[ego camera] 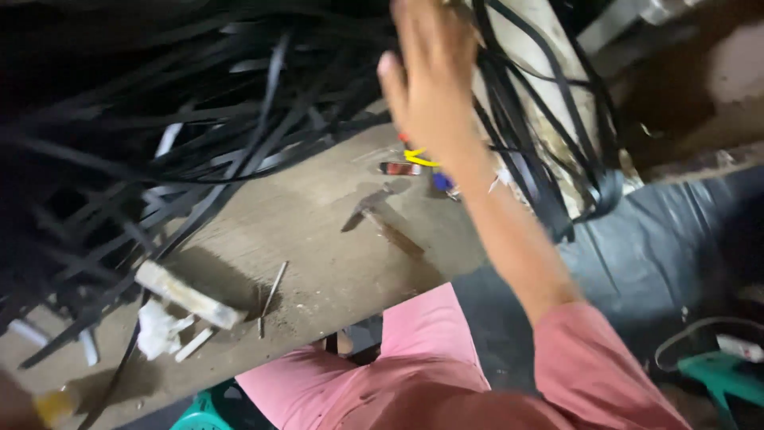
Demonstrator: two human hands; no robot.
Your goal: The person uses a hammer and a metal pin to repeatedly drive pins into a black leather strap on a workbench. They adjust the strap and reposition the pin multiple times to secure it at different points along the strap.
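Up at the top, your right hand (430, 80) is reaching open-fingered into the black straps (239, 119) draped beside the pale post (549, 87); pinch one strap, not a tangle. Left hand isn't showing (can't tell). Below, a hammer (378, 215), wood block (187, 295), small red packet (400, 168) are lying on the workbench (318, 263).

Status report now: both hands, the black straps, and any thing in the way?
Right hand raised, fingers spread, at black straps. Left hand not in view. Hammer on workbench below the arm.

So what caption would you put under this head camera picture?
A raised right hand reaches into hanging black straps above a dusty workbench with a hammer.
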